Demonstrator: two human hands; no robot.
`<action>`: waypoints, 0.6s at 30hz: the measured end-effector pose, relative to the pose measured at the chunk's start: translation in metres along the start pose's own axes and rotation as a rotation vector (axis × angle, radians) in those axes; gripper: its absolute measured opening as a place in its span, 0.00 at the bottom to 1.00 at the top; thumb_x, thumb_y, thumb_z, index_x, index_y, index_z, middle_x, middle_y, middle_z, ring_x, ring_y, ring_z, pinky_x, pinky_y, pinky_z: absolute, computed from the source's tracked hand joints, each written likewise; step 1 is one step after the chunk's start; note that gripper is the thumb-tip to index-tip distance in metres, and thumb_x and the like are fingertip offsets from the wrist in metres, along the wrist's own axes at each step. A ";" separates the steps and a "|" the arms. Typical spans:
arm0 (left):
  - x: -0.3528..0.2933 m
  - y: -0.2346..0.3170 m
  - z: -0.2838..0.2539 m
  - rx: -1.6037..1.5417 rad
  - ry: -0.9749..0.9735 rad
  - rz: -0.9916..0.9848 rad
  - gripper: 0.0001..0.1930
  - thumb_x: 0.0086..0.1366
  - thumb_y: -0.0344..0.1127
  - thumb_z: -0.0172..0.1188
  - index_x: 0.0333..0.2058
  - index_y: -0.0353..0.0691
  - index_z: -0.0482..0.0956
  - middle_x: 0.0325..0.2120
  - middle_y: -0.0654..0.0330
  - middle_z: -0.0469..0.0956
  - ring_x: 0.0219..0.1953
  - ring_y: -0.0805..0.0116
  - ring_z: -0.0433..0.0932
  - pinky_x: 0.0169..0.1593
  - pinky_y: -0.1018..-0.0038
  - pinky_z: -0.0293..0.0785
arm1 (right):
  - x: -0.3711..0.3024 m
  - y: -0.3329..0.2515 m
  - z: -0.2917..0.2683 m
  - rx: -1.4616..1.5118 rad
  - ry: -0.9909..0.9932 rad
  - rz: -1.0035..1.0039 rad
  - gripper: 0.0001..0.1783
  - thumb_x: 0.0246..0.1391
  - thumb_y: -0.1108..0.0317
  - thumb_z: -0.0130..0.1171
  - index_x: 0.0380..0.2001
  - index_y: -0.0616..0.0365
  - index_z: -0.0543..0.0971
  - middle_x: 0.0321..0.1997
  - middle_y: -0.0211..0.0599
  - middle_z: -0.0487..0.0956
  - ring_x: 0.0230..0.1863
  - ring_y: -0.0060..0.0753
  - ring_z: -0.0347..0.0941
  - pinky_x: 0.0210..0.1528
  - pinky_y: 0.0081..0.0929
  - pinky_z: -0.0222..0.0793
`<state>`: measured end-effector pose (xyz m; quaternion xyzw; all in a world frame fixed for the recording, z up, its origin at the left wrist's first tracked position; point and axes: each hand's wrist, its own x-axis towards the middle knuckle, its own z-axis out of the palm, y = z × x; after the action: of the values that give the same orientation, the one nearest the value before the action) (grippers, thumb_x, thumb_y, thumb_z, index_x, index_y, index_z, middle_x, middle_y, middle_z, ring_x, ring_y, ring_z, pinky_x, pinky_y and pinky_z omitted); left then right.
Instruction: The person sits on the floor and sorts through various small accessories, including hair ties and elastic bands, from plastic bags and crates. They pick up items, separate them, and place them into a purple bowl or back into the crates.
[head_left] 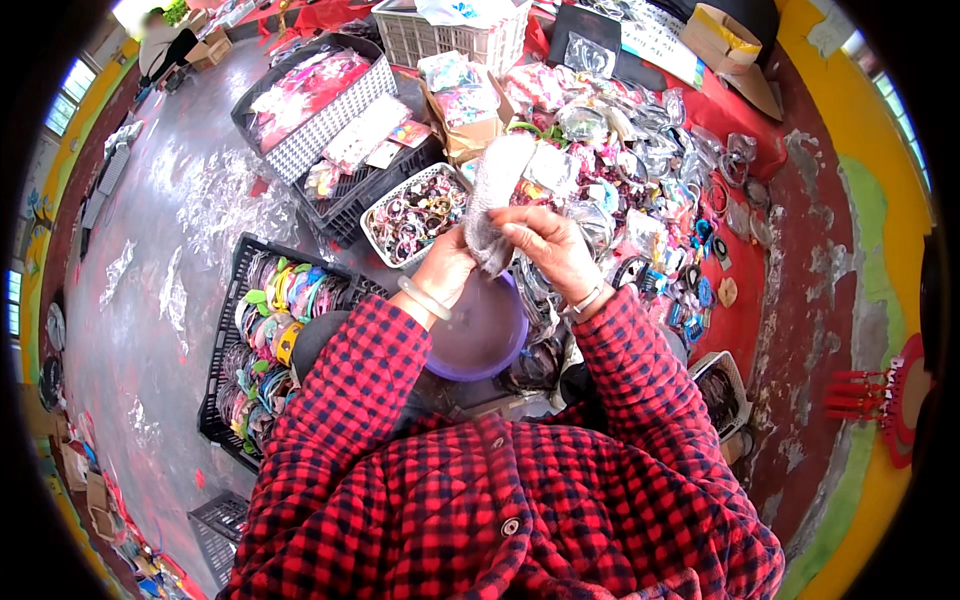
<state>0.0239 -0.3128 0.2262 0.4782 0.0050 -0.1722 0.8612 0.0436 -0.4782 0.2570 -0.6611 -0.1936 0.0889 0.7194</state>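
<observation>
A grey fuzzy fabric band [492,205], possibly a headband, stands up between my hands. The thumb and fingers of my left hand [446,272] close on its lower left edge. From the right, my right hand [556,252] pinches at its side, fingertips bent together against the fabric; whether something small is also between them I cannot make out. Directly below the hands is a round purple basin [478,335], partly hidden by my wrists. A white basket [412,215] of hair ties and small accessories sits just beyond my left hand.
A heap of bagged hair accessories [640,170] covers the red cloth at the right. To my left, a black crate [222,385] holds colourful headbands. Farther off are stacked crates [350,115], a cardboard box [470,130] and a grey crate [500,45]. Another person sits far left.
</observation>
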 end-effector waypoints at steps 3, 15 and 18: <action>-0.002 -0.001 0.005 0.035 -0.070 0.060 0.12 0.61 0.23 0.51 0.43 0.38 0.74 0.39 0.64 0.75 0.40 0.76 0.73 0.44 0.78 0.71 | 0.006 0.010 -0.001 -0.077 0.219 0.081 0.30 0.45 0.70 0.63 0.54 0.57 0.66 0.40 0.34 0.76 0.37 0.21 0.71 0.41 0.18 0.67; -0.006 -0.003 0.006 0.871 -0.033 0.446 0.11 0.56 0.22 0.52 0.39 0.34 0.76 0.32 0.59 0.78 0.35 0.71 0.76 0.41 0.76 0.71 | -0.001 0.014 0.023 0.429 0.199 0.185 0.13 0.58 0.65 0.51 0.44 0.59 0.71 0.40 0.25 0.73 0.39 0.13 0.66 0.40 0.14 0.63; -0.007 -0.001 0.009 0.817 -0.039 0.466 0.10 0.55 0.23 0.50 0.37 0.35 0.76 0.28 0.55 0.78 0.32 0.68 0.76 0.38 0.74 0.71 | -0.001 0.008 0.024 0.570 0.159 0.228 0.11 0.57 0.64 0.51 0.41 0.56 0.73 0.37 0.22 0.74 0.37 0.12 0.66 0.39 0.15 0.63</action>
<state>0.0153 -0.3185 0.2316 0.7629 -0.1870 0.0287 0.6182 0.0340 -0.4553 0.2497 -0.4549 -0.0288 0.1676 0.8742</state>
